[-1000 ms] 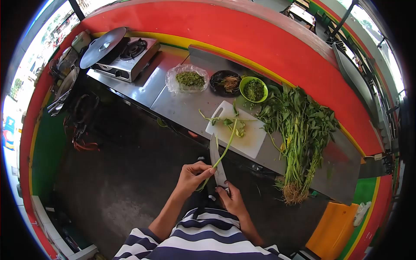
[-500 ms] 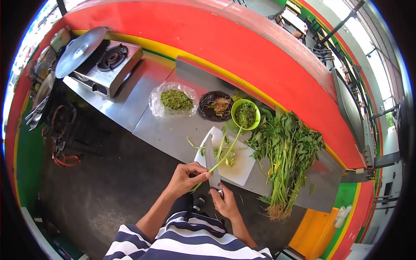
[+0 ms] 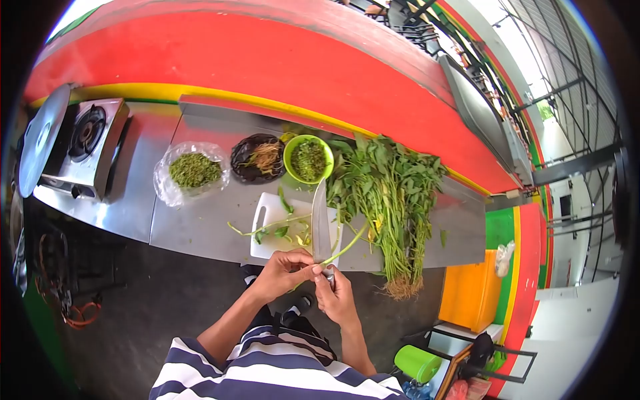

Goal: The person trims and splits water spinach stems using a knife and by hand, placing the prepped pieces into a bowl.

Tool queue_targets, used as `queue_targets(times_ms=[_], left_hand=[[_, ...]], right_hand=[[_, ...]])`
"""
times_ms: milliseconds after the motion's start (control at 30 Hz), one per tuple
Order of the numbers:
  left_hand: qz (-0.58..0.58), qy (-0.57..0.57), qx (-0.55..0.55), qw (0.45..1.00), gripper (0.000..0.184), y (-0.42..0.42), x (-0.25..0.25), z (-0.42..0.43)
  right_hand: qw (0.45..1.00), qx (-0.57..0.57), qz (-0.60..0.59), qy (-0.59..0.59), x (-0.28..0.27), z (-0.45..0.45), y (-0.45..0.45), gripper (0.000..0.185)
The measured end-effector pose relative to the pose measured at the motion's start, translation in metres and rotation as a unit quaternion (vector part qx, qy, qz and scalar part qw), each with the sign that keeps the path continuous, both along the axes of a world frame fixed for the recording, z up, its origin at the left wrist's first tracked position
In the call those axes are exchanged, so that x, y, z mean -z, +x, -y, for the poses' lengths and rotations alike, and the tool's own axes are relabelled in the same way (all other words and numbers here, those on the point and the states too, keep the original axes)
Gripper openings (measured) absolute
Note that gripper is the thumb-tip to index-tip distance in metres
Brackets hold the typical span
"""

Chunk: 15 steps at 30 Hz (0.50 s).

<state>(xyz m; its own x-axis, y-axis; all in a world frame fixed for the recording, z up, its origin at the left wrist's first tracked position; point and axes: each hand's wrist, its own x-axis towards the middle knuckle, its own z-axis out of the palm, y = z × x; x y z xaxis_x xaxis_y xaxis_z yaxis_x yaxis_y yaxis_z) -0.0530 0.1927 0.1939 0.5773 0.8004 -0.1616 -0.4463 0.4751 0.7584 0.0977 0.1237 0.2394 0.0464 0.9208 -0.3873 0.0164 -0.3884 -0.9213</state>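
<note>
My left hand (image 3: pixel 285 273) pinches a green plant stem (image 3: pixel 350 247) that sticks out to the right. In my right hand (image 3: pixel 335 297) is a kitchen knife (image 3: pixel 321 223), held by its handle with the blade pointing up. The blade crosses the stem close to my left fingertips; whether it cuts in, I cannot tell. Beyond my hands lies a white cutting board (image 3: pixel 264 248) with loose stems and leaf pieces (image 3: pixel 283 231) on it. A large bunch of leafy stems (image 3: pixel 393 207) with roots rests on the counter to the right.
Behind the board stands a lime-green bowl (image 3: pixel 329 160) of chopped greens. Left of it are a black plastic bag (image 3: pixel 243 170) with roots and a clear plastic bag (image 3: pixel 165 193) with more chopped greens. A gas stove (image 3: pixel 100 143) stands at the counter's left; a red wall (image 3: pixel 267 60) runs behind.
The view has turned right, so the counter items appear farther left. My hands have come closer together, and the stem now points more sideways, with the knife across it.
</note>
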Motion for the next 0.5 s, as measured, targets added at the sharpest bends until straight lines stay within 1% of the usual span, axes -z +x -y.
queue_targets(times_ms=[67,100,200,300,367,433,500], left_hand=[[-0.002,-0.004,0.021,1.0,0.016,0.002,-0.014,0.002],[-0.007,-0.013,0.034,0.999,0.018,0.002,-0.02,0.003],[-0.032,-0.007,0.045,0.998,0.013,0.007,-0.007,0.012],[-0.04,-0.009,0.008,0.999,0.012,0.014,-0.008,0.027],[-0.058,0.016,0.004,0.998,0.011,0.016,-0.017,0.035],[-0.076,0.036,0.001,0.996,0.011,0.023,-0.026,0.046],[-0.094,0.062,-0.062,0.992,0.015,0.028,-0.032,0.058]], right_hand=[[0.998,0.035,-0.048,-0.014,-0.006,0.004,0.003,0.017],[0.998,0.036,-0.047,-0.008,-0.008,0.007,0.005,0.017],[0.996,0.034,-0.077,-0.003,-0.009,0.01,0.011,0.018],[0.996,0.028,-0.08,-0.004,-0.014,0.023,0.014,0.017],[0.995,0.022,-0.096,-0.019,-0.017,0.036,0.021,0.019],[0.995,0.016,-0.101,-0.011,-0.019,0.049,0.027,0.019],[0.994,0.002,-0.112,-0.013,-0.02,0.068,0.034,0.02]])
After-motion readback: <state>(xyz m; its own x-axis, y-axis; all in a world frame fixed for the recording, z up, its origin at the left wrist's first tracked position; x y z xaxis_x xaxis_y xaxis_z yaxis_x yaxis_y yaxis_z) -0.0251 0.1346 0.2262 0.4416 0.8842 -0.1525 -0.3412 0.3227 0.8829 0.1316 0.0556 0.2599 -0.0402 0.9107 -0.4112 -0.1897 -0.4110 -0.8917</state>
